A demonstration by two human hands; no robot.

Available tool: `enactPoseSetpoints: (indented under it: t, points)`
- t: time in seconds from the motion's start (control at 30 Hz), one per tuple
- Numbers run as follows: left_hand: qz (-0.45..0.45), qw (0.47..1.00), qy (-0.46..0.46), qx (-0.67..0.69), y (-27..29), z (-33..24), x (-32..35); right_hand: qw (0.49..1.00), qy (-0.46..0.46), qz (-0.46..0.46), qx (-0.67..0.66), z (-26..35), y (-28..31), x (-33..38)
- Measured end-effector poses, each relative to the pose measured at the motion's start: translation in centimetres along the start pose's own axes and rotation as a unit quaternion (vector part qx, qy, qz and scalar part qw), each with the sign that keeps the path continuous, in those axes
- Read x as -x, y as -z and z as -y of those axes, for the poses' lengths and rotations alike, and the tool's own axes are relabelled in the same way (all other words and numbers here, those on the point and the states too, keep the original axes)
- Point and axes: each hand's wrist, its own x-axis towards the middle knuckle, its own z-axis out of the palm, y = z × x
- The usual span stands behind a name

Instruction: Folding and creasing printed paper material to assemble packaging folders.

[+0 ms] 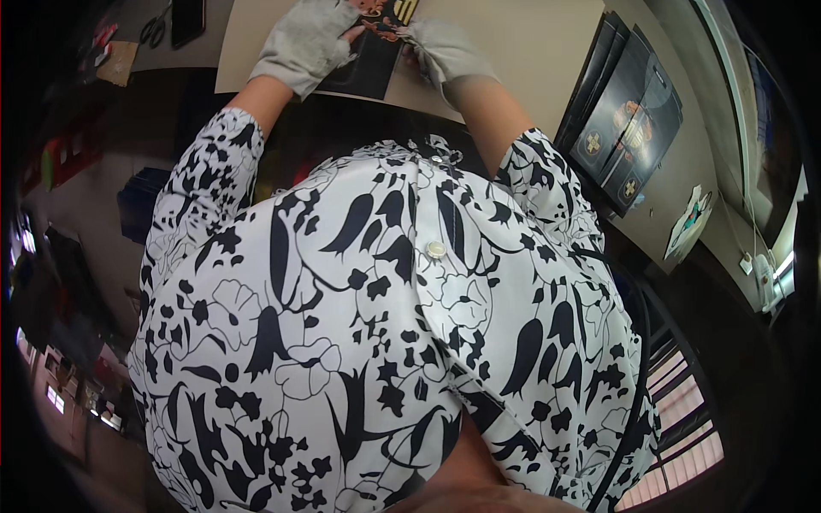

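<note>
Pale, smooth tabletop (513, 43) fills the far end of the view, with a stack of dark glossy printed cartons (629, 115) lying flat to the right and black scissors (154, 30) off at the left corner. Both hands wear grey knitted fingerless gloves: the left hand (308, 43) lies over the near left part of a flat dark printed sheet (372, 56), fingertips pressing it down, while the right hand (440, 47) pinches the sheet's right edge just beside it

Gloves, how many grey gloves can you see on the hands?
2. One grey glove covers the left hand and one covers the right hand; both rest on a dark printed card on the beige table at the top edge.
</note>
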Motion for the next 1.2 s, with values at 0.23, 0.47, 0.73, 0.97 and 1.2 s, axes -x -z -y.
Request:
enactPoseSetpoints:
  t: [0.23, 0.47, 0.73, 0.97, 1.2]
  points:
    - [0.013, 0.998, 0.055, -0.009, -0.9, -2.0, 3.4, 0.961, -0.131, 0.094, -0.226, 3.2, 2.8, 0.4]
    - [0.013, 0.997, 0.07, -0.019, -2.1, -2.3, 4.0, 0.794, -0.228, 0.533, -0.184, -1.3, 4.9, -9.0]
    - [0.034, 0.996, 0.083, -0.02, -1.5, -2.6, 4.1, 0.861, -0.189, 0.005, -0.472, -5.9, -5.9, -3.9]
    - [0.047, 0.992, 0.103, -0.063, -4.1, -1.7, 5.9, 0.937, -0.15, -0.039, -0.312, 1.4, -3.7, -1.1]
    - [-0.001, 0.995, 0.078, -0.062, -6.7, -1.4, 4.8, 0.984, -0.158, -0.007, -0.079, 4.2, 0.5, 1.9]
